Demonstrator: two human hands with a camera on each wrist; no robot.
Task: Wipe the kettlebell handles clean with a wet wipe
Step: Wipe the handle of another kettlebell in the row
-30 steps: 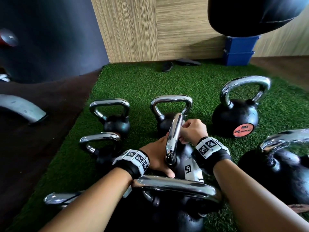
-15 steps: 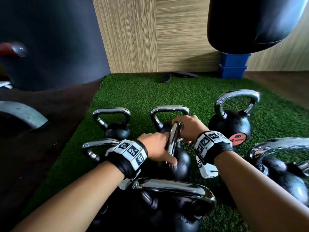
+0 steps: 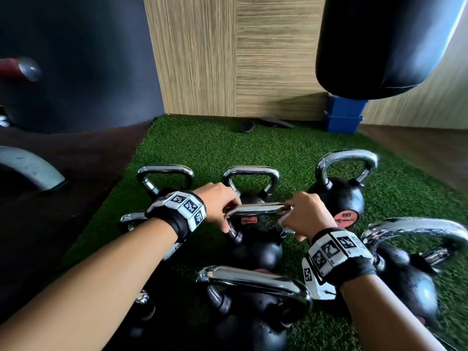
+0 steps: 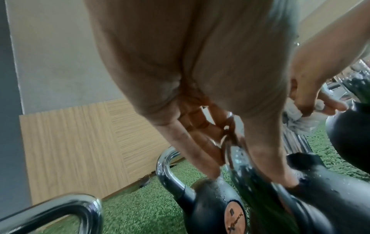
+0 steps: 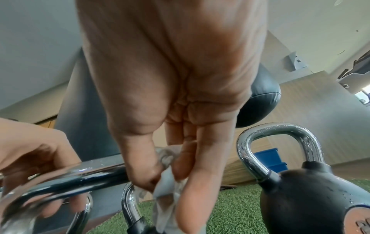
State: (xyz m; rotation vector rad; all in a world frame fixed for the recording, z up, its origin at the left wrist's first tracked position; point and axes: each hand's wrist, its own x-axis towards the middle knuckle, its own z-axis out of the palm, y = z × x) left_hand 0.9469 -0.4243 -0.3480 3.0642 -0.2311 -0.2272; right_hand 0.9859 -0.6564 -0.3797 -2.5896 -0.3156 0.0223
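So we're crouched over a bunch of black kettlebells on the green turf mat [image 3: 207, 145], and the one we're working on [image 3: 255, 247] sits right in the middle between our two hands, with its chrome handle [image 3: 255, 209] running crosswise in the head view. Our left hand [image 3: 220, 206] has its fingers curled over the left end of that handle, gripping it where the bar bends down toward the ball. Our right hand [image 3: 305, 216] is on the opposite end, thumb and fingers pinching the wet wipe [image 5: 166, 190] around the right corner of the bar; in the right wrist view the wipe is bunched up and hangs down below the fingers, touching the chrome. The bar is beaded with droplets. Another kettlebell with an orange label [image 3: 339, 198] stands just beyond our right hand, two more sit behind the handle [image 3: 250, 173] and off to the left [image 3: 164, 173], and a big chrome handle [image 3: 255, 279] is close to us, below both wrists. A black punching bag [image 3: 385, 44] hangs up top right, with blue boxes [image 3: 343, 115] against the wood-panel wall [image 3: 228, 54].
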